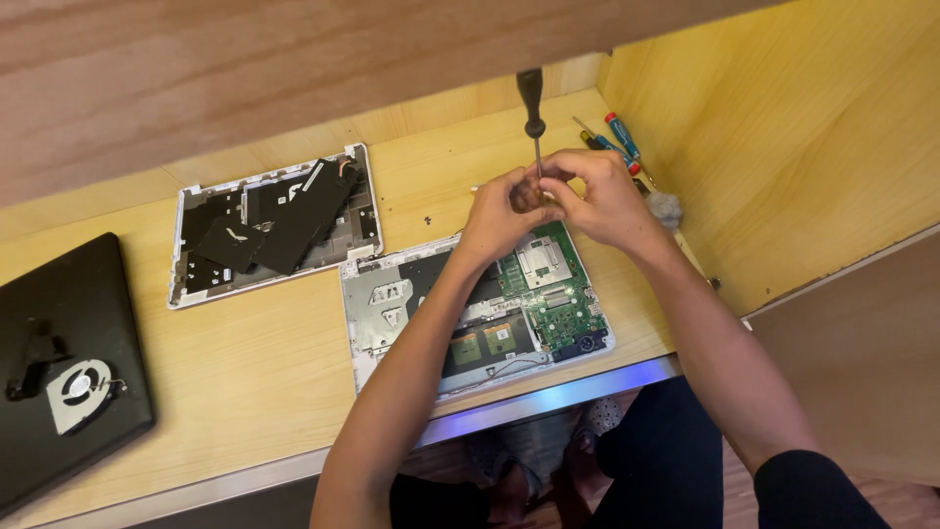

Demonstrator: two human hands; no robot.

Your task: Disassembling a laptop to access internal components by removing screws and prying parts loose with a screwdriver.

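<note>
Black-handled screwdriver (532, 108) stands upright, its thin shaft pinched between the fingertips of the left hand (501, 217) and right hand (599, 199), which meet, curled, with forearms angled inward. Just below the hands lies the opened laptop base (392, 304) with its green circuit board (563, 304).
</note>
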